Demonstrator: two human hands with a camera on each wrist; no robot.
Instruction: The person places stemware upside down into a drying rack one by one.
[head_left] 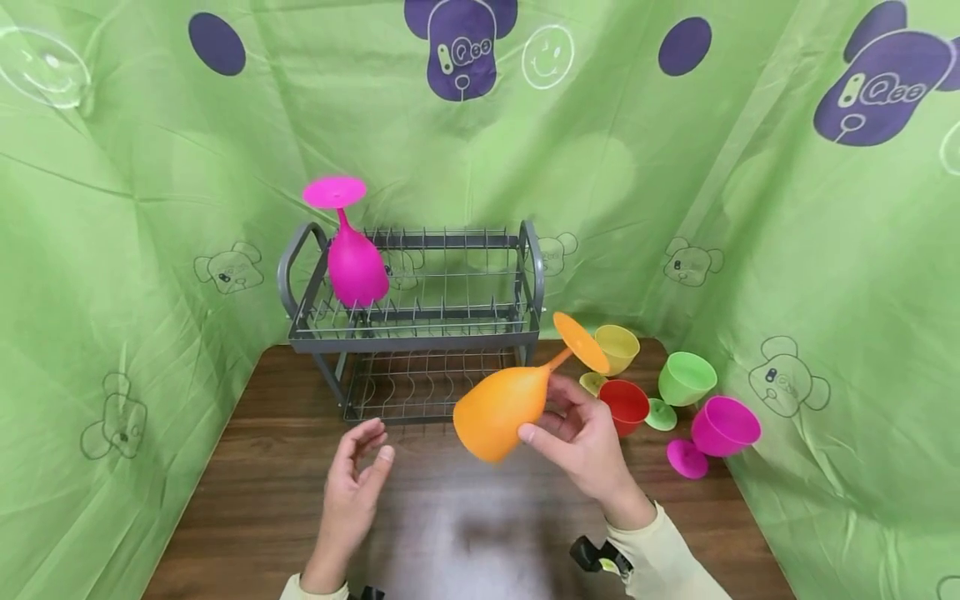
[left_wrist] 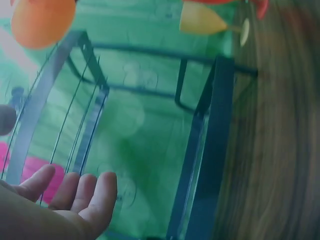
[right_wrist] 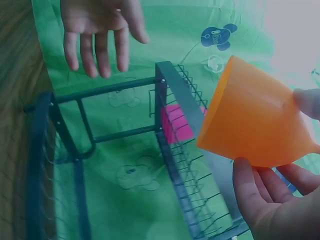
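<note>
An orange plastic goblet (head_left: 501, 410) is in my right hand (head_left: 588, 442), its bowl between thumb and fingers. It tilts with its mouth down to the left and its foot up to the right. The right wrist view shows the same goblet (right_wrist: 265, 117) with fingertips against the bowl. My left hand (head_left: 356, 492) hovers over the table in front of the rack, fingers loosely bent and holding nothing. A pink goblet (head_left: 358, 267) stands upside down at the left of the upper tier of the grey dish rack (head_left: 412, 340).
Right of the rack stand several upright goblets: yellow (head_left: 617, 350), red (head_left: 625, 407), green (head_left: 686, 379) and pink (head_left: 725, 427). A green printed curtain (head_left: 615, 192) surrounds the dark wooden table (head_left: 247, 500). The rack's lower tier (head_left: 427, 385) is wire.
</note>
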